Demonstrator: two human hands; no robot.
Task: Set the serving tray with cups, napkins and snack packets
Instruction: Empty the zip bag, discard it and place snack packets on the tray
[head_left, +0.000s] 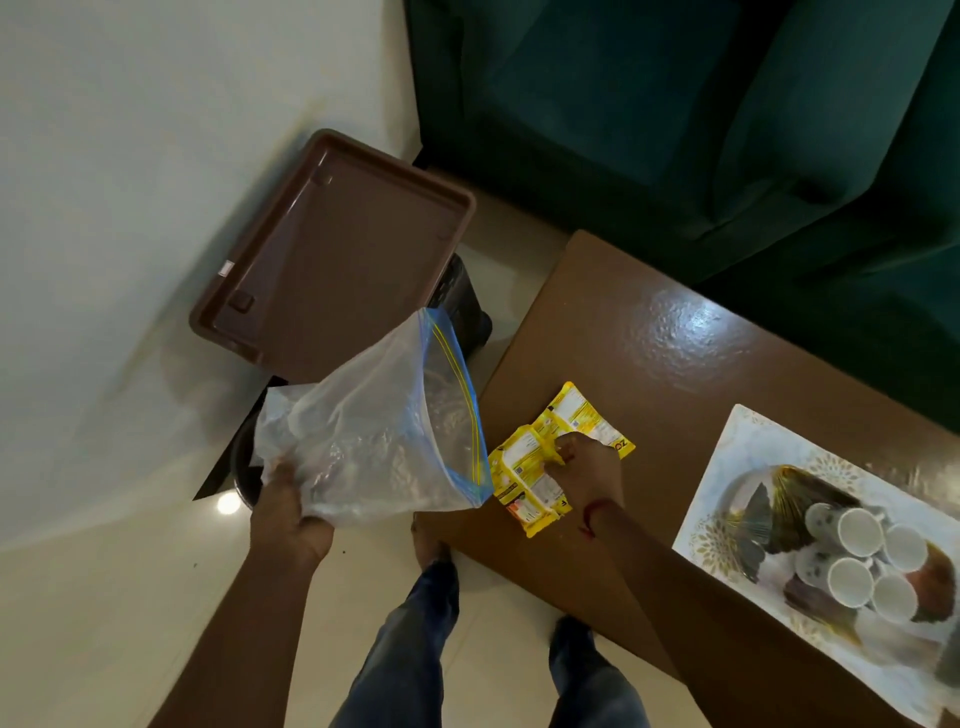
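2 hands are busy: the right hand (584, 462) pinches a bunch of yellow snack packets (545, 457) against the brown table (623, 338), while the left hand (288, 512) grips the bottom of an open clear zip bag (374, 431). the packets look light, crinkly and slippery, so grasp several by their sealed edges. the brown tray (332, 260) sits apart, bare; 5 or so cups (857, 561) wait on a patterned tray.
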